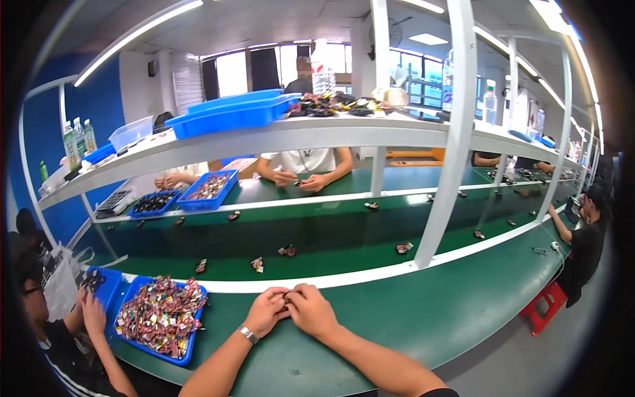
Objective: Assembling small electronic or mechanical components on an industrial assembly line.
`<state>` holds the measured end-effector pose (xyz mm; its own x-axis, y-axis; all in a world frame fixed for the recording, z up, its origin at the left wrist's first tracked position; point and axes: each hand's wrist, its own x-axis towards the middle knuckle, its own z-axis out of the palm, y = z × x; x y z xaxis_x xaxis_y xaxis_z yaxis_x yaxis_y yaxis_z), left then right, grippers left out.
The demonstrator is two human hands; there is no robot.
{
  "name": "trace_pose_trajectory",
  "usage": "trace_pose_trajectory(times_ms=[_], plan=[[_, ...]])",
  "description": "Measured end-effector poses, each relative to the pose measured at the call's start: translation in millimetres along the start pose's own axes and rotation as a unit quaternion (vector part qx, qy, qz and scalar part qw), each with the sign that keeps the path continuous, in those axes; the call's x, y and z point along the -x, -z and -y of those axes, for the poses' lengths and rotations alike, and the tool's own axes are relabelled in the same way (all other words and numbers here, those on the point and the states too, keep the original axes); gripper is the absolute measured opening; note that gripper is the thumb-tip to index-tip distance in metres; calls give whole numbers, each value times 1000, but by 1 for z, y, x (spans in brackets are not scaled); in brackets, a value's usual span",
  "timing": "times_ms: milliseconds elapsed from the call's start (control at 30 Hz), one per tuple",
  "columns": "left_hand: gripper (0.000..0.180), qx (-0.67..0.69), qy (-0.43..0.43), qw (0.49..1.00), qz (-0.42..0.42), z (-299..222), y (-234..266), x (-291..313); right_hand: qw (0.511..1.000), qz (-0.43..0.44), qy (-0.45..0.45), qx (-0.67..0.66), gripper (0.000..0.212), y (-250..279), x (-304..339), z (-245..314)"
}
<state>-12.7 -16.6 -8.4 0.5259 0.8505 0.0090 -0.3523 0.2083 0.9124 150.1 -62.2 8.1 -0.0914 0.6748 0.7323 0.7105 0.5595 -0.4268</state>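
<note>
Head view: blue tray [188,347] at left, heaped with small mixed-colour parts [159,314]. Left hand [266,311] and right hand [311,311] meet on the green bench [410,317], fingertips pinching one small dark piece [287,302], mostly hidden, kind unclear.

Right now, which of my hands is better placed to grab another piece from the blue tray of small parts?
Left, probably. The left hand is on the side of the blue tray of small parts; the right hand sits farther away and would have to cross over. Both are pinching a small piece.
</note>
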Motion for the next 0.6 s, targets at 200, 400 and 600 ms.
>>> trace_pose_trajectory(times_ms=[200, 400, 600], plan=[[28, 1, 3, 1000, 9, 1, -3, -2, 995, 14, 64, 71, 23, 0, 4, -6], [26, 9, 0, 1000, 15, 1, 0, -4, 993, 27, 91, 66, 20, 0, 1, -13], [26, 6, 0, 1000, 25, 2, 0, -4, 994, 77, 76, -2, 15, 11, -5, -23]])
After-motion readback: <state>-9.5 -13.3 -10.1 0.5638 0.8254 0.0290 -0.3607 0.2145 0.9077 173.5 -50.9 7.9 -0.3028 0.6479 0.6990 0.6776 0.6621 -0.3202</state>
